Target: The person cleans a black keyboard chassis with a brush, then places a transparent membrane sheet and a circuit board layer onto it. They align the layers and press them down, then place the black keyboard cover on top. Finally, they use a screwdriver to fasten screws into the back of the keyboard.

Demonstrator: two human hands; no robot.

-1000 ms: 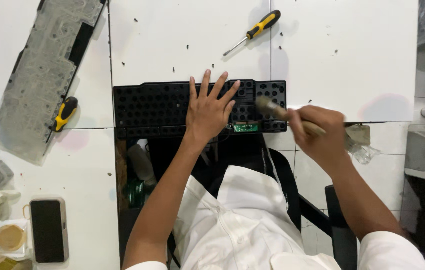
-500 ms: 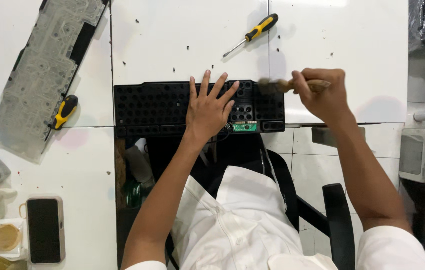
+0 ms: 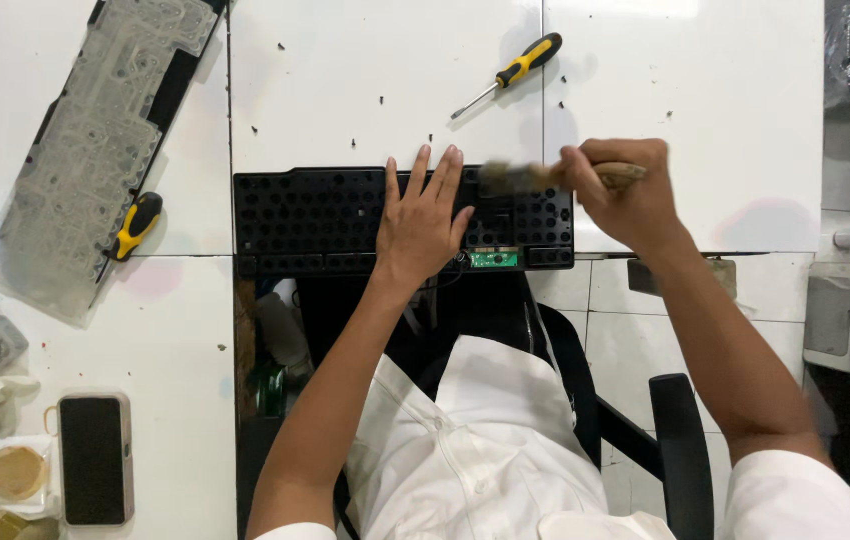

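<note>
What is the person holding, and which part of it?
The right hand holds a small brush by its wooden handle, bristles over the black keyboard shell. The left hand holds nothing; it lies flat on the shell.

White table (image 3: 365,60): keyboard frame (image 3: 315,220), screwdrivers (image 3: 507,76).

Bright, even overhead light – white table (image 3: 705,90) nearly blows out, shadows stay soft. Only the brush (image 3: 520,177) looks motion-blurred; everything else is sharp.

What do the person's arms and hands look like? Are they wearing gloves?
No gloves. The left hand and right hand are bare, with no rings, watch or bracelets showing. Both forearms are bare too, and short white shirt sleeves cover only the upper arms.
</note>
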